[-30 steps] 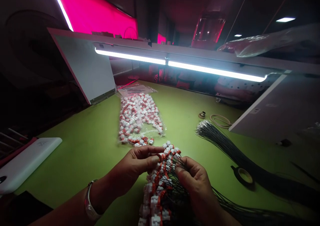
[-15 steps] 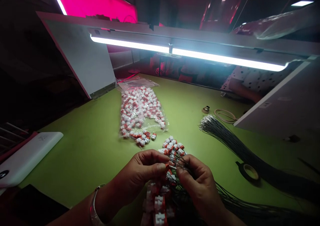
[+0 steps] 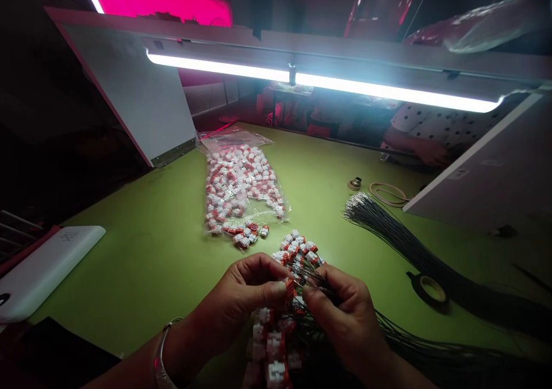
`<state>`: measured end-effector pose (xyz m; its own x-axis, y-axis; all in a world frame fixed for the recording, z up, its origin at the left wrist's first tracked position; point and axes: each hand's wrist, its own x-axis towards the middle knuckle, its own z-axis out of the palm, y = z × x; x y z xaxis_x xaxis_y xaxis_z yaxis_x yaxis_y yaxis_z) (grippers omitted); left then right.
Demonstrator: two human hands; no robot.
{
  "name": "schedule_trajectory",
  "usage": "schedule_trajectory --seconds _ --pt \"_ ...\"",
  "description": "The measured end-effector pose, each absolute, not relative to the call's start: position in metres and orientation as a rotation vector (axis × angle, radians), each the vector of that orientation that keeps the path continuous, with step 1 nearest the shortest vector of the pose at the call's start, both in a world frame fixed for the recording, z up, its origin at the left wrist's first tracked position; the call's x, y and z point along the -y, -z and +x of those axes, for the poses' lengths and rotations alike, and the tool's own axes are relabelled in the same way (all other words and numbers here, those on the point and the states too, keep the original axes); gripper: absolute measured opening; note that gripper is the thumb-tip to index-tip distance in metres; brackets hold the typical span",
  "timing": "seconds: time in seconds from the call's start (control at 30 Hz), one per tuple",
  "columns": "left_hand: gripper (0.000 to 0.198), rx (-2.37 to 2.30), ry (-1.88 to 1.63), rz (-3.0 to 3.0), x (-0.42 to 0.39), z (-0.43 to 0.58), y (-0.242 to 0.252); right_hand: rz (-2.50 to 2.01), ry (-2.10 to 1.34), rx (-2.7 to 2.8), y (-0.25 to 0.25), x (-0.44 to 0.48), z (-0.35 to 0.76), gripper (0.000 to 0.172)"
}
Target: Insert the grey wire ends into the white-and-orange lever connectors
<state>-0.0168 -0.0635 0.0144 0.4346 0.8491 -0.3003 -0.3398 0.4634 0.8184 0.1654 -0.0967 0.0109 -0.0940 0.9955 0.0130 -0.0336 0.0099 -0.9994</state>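
The left hand [image 3: 245, 300] and right hand [image 3: 345, 323] meet over a cluster of orange-and-white lever connectors [image 3: 295, 251] strung on thin dark wires [image 3: 319, 280]. The left grip is clamped on one orange connector [image 3: 290, 288], and the right grip pinches the wires just beside it. More connectors hang below the grip, a silver bangle [image 3: 161, 366] circling the left wrist.

Ahead of the grip, a clear plastic bag of connectors [image 3: 241, 191] lies on the green worktop [image 3: 129, 268], with a few loose connectors [image 3: 248, 234] at its near end. To the right sit a sheaf of wires [image 3: 388, 234] and a roll of black tape [image 3: 429, 290]. Far beyond the grip rests a co-worker's hand [image 3: 431, 153] (polka-dot sleeve [image 3: 435, 127] above it).
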Motion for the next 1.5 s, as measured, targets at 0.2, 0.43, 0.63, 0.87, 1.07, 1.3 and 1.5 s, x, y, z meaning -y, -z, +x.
schedule_trajectory --seconds 0.2,0.43,0.63,0.87,1.07,1.3,1.5 --pt "0.022 -0.831 -0.831 0.651 0.066 -0.016 -0.012 -1.125 -1.471 1.123 -0.018 0.096 0.162 0.028" --pt "0.016 -0.806 -0.868 0.745 0.065 -0.018 -0.008 -1.176 -1.393 1.178 -0.015 0.095 0.162 0.031" --pt "0.015 -0.745 -0.954 0.801 0.064 -0.017 -0.008 -1.174 -1.408 1.140 -0.016 0.095 0.160 0.036" --pt "0.013 -0.766 -0.985 0.965 0.066 -0.019 -0.006 -1.178 -1.529 1.032 -0.011 0.093 0.158 0.034" --pt "0.015 -0.714 -0.957 0.956 0.070 -0.013 -0.008 -1.141 -1.583 0.985 -0.010 0.096 0.156 0.034" --pt "0.015 -0.787 -1.005 0.852 0.067 -0.014 -0.004 -1.136 -1.535 1.091 -0.008 0.097 0.162 0.030" --pt "0.015 -0.738 -0.978 0.823 0.071 -0.013 -0.005 -1.091 -1.451 1.205 -0.005 0.100 0.161 0.027"
